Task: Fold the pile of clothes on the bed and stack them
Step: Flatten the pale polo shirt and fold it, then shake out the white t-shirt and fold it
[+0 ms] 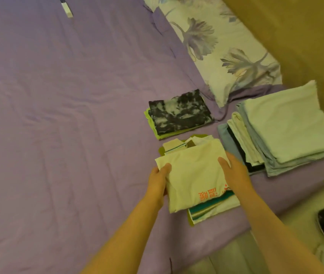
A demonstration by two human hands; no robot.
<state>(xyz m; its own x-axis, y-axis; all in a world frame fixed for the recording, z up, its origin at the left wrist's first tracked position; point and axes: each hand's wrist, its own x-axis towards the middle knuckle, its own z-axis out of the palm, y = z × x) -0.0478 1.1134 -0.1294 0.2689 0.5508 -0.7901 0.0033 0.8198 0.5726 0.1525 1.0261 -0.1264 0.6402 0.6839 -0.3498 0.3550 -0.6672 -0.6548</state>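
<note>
Folded white shirt (194, 173) with red print held over the nearest stack (212, 209) on the purple bed (68, 115), left hand (158, 181) gripping its left edge with curled fingers, right hand (234, 173) clasping the right edge. Beneath, a teal-striped garment (210, 208) poking out. Just beyond, a tie-dye dark piece (178, 112) lying on a green one. To the right, a taller stack of pale folded clothes (287, 127), near a floral pillow (222, 46).
</note>
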